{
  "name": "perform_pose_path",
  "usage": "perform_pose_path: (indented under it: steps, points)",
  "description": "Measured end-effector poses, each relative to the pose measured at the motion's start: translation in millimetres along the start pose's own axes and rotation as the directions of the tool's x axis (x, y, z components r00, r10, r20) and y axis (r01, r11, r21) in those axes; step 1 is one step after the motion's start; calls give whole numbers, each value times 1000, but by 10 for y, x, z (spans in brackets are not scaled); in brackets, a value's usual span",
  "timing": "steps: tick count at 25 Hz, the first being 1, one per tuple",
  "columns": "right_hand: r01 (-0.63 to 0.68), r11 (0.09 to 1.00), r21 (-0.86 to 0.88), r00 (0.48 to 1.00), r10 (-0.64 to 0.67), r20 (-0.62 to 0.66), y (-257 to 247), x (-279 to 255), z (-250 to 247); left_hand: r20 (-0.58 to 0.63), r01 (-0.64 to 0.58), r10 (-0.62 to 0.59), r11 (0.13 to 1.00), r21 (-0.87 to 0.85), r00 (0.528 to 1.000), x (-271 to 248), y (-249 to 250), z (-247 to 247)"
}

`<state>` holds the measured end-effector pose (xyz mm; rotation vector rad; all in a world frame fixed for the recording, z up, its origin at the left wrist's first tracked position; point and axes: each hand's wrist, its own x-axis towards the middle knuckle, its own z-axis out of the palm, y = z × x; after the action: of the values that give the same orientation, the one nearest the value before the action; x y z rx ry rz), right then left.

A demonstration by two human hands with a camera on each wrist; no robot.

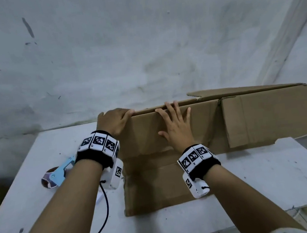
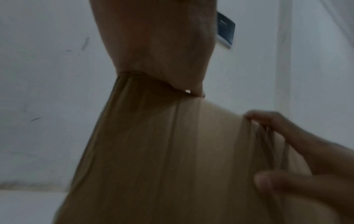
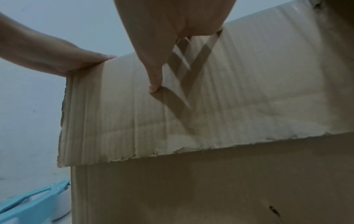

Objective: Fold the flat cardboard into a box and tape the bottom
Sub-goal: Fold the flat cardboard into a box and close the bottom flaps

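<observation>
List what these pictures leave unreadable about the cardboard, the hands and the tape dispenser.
- Tape dispenser: head view, left forearm covers most of it.
- Left hand fingertips: hooked behind the cardboard edge.
- Cardboard's far side: hidden by its own panel.
- Left wrist view: blurred, dim.
- Right hand: nothing hidden.

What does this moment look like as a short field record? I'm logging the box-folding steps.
surface: white scuffed table against a pale wall
workpiece: brown corrugated cardboard, partly raised, one flap lying flat on the table
left hand: grips the cardboard's upper left corner, fingers curled over the edge
right hand: fingers spread flat, pressing the front panel
tape tool: light blue tape dispenser, on the table left of the cardboard, untouched
taping: not yet started
</observation>
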<state>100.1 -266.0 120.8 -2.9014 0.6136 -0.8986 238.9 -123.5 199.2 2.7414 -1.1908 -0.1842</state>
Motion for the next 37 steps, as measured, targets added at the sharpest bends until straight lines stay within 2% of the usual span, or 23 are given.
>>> perform_pose_path:
  steps: [2, 5, 7, 9, 13, 18, 22, 25, 28, 30, 33, 37]
  points:
    - [-17, 1000, 4, 1000, 16, 19, -36, 6, -29, 121, 106, -89, 984, -140, 989, 68, -5, -53]
    - [-4, 1000, -29, 998, 6, 69, 46, 23, -160, 217, 133, -77, 958, -256, 973, 155, -21, -128]
    - [-120, 992, -45, 989, 123, 82, 274, 15, -297, 211, 105, -54, 966, -238, 976, 184, -23, -153]
    - [-274, 960, -66, 959, 277, 57, 569, -49, -437, 211, 59, -16, 979, -196, 977, 183, -3, -169]
    - [-309, 942, -134, 934, 327, 143, 777, -31, -597, 127, -42, 55, 994, -101, 990, 146, 16, -184]
    - [-334, 938, -93, 909, 347, 231, 697, -12, -743, -6, -52, 52, 999, -9, 999, 124, 27, -109]
    - [-309, 947, -89, 932, 321, 170, 618, -366, -920, -127, -2, 8, 999, 49, 992, 109, 76, -36]
    - [-336, 939, -70, 930, 342, 132, 564, -634, -976, -181, 71, -69, 997, 7, 981, 120, 138, -24]
    - [-389, 920, -56, 914, 392, 106, 580, -684, -970, -117, 115, -126, 989, -93, 985, 122, 50, -6]
    - [-483, 874, -53, 872, 485, 64, 589, -731, -941, -31, 160, -172, 961, -224, 985, 82, -30, 14]
    - [-599, 800, -13, 798, 598, 75, 581, -804, -933, -34, 199, -218, 935, -292, 975, -27, -2, 51]
    - [-570, 805, 167, 822, 554, 135, 698, -765, -1037, -95, 286, -337, 892, -350, 937, -154, 171, 81]
